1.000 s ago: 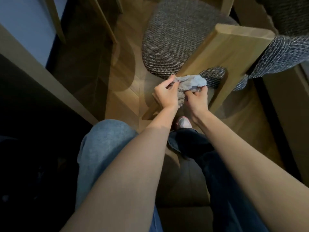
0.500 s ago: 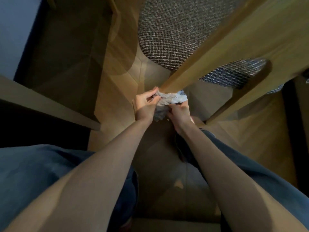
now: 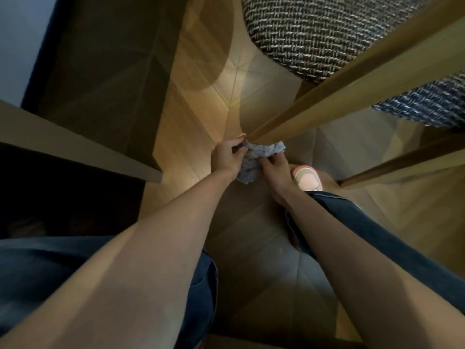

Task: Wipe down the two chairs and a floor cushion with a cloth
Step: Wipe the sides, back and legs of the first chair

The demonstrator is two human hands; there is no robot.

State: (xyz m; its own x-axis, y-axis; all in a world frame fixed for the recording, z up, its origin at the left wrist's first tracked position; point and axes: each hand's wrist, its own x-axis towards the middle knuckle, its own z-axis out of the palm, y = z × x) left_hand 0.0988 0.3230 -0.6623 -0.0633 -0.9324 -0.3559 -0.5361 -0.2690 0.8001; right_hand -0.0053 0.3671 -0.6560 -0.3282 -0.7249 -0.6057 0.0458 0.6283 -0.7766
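Both hands, left hand [image 3: 226, 157] and right hand [image 3: 273, 165], clamp the crumpled grey cloth [image 3: 259, 153] round the light wooden chair leg [image 3: 327, 96], fingers curled; the second chair and cushion likely remain.

I have just one camera, and it sits on the person's head. It looks almost straight down, along both arms, to the wood floor [image 3: 191, 137]. It is close to a chair leg [image 3: 352, 86], which runs across the top right. The picture is wide and bends at its edges.
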